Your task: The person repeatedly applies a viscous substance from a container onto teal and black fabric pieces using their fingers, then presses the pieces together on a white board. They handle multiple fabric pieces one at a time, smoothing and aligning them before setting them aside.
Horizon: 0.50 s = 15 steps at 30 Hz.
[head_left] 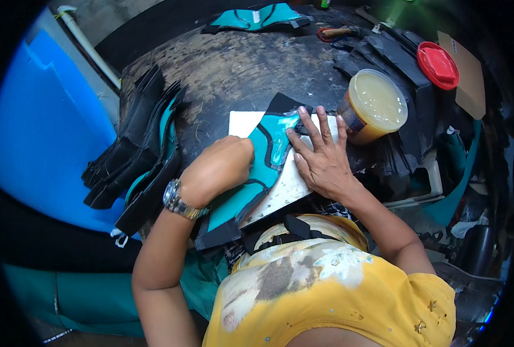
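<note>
You're in the pressing step: right hand [320, 159] flat, fingers spread on the teal piece [263, 168]; left hand [219, 170] fisted on it, contents unclear. Next needs even pressure along the edges.

A round, dark surface [239, 69] fills the middle, its top worn, scratched and flecked with pale spots. To the left stands a big blue panel [43, 133] with a white pipe [86, 43] running slantwise along its upper edge against a grey wall. Below the panel lies teal cloth [89, 301]. At the right edge sit a brown piece of cardboard [468, 75] and a white plastic crate [428, 182] amid dark clutter. Light falls evenly from above, with a green glow at the top.
</note>
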Motion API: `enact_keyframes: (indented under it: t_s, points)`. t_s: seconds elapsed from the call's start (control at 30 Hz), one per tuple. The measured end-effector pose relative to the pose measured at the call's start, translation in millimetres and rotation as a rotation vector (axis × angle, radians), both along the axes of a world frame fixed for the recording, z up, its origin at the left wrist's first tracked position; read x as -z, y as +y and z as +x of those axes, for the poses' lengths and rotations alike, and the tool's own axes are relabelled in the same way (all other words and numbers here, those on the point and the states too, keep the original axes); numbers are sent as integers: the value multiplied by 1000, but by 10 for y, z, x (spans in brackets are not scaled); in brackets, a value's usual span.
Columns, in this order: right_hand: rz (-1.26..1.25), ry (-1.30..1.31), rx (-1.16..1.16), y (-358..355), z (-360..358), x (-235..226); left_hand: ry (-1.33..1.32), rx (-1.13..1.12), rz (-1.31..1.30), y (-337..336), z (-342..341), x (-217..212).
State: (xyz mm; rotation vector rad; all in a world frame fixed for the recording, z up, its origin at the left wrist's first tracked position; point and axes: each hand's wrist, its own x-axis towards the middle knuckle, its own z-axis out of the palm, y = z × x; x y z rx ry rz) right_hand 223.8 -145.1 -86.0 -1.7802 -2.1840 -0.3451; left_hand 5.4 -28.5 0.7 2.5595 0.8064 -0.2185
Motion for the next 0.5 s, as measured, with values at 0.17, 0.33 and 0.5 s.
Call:
enact_keyframes:
  t_s: [0.17, 0.33, 0.5]
  points:
    - [-18, 39, 20, 138, 20, 8, -19, 80, 105, 1, -90, 24]
    - [-205, 274, -301, 1, -160, 34, -24, -92, -94, -98, -154, -59]
    - [-177, 368, -303, -237, -329, 155, -130, -129, -63, -253, -373, 113]
